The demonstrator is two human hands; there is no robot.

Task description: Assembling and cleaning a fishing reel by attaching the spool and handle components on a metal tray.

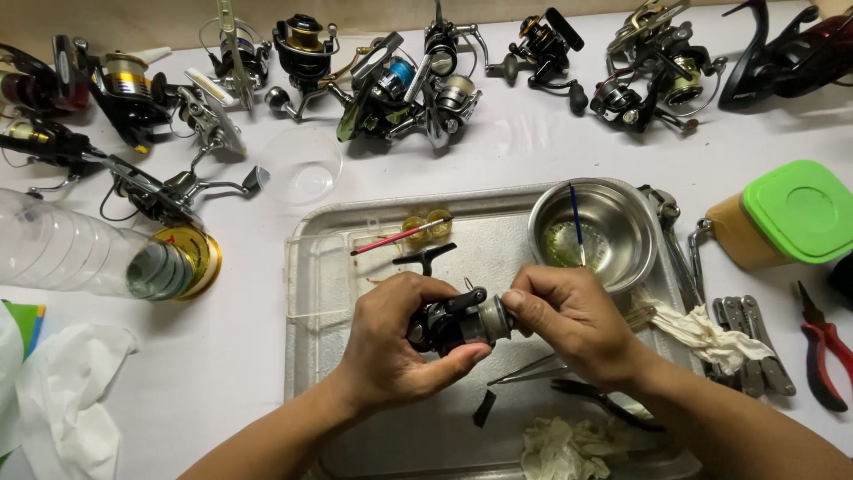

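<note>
Over a metal tray [355, 231], my left hand [391, 347] grips the black body of a fishing reel [453, 322], thumb under it. My right hand [573, 324] pinches the reel's grey spool end with its fingertips. The reel's black handle [426, 256] sticks up behind my left hand. A steel bowl [622, 233] with yellowish liquid and a blue brush [577, 222] stands at the tray's far right corner. A red-handled brush [391, 238] lies on the tray beside two small amber cups [425, 222].
Many fishing reels [391, 84] line the table's far edge. A clear bottle [80, 253] lies at left, a green-lidded container [786, 218] at right. A multitool [755, 342] and red pliers [826, 351] lie right of the tray. Tweezers [524, 369], rags [569, 444] sit on the tray.
</note>
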